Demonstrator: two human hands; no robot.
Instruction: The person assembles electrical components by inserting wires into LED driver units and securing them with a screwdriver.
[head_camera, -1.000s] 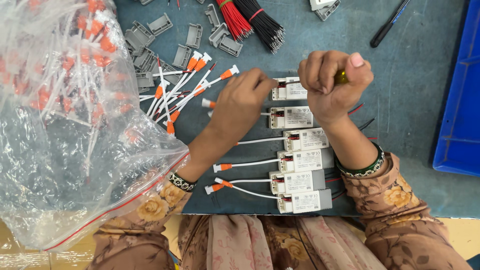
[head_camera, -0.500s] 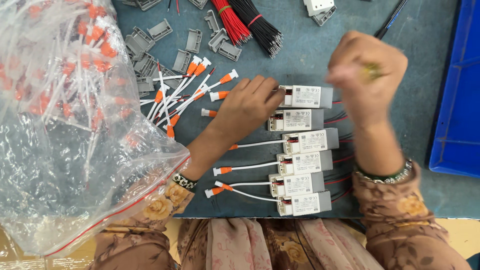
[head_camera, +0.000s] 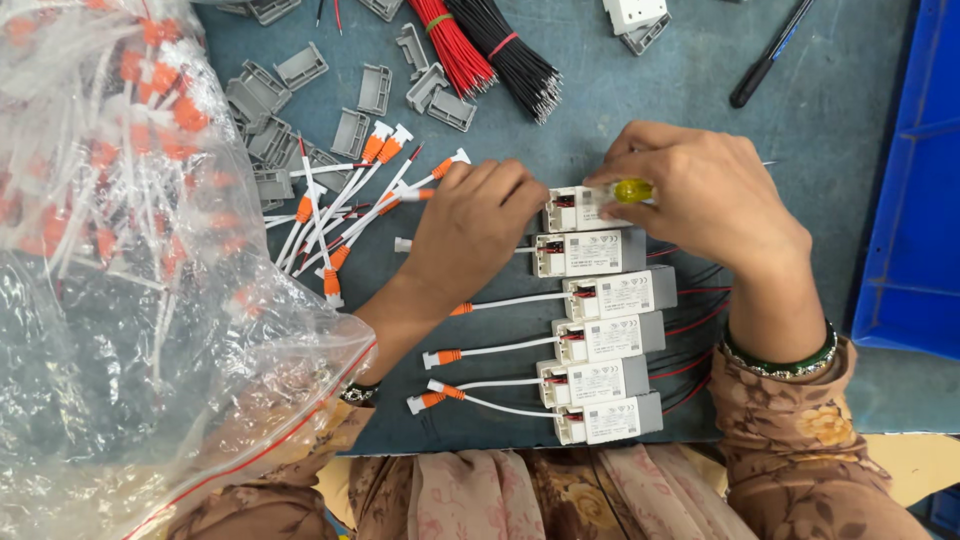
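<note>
The right hand (head_camera: 710, 205) is gripping a yellow-handled screwdriver (head_camera: 632, 190), lying sideways and pointing left at the top white box (head_camera: 572, 208), mid-frame; the left hand (head_camera: 470, 228) is pinching that box's white wire (head_camera: 405, 244)

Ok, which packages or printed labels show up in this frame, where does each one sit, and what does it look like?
Clear plastic bag: left side, crumpled, red seal line, full of white cables with orange ends.
White labels: one on each white-and-grey module in the stack at centre, rectangular, small dark print.
Top module: under the left hand and right hand, label mostly hidden.
Blue bin: right edge, no label visible.
No screens or signs.
</note>
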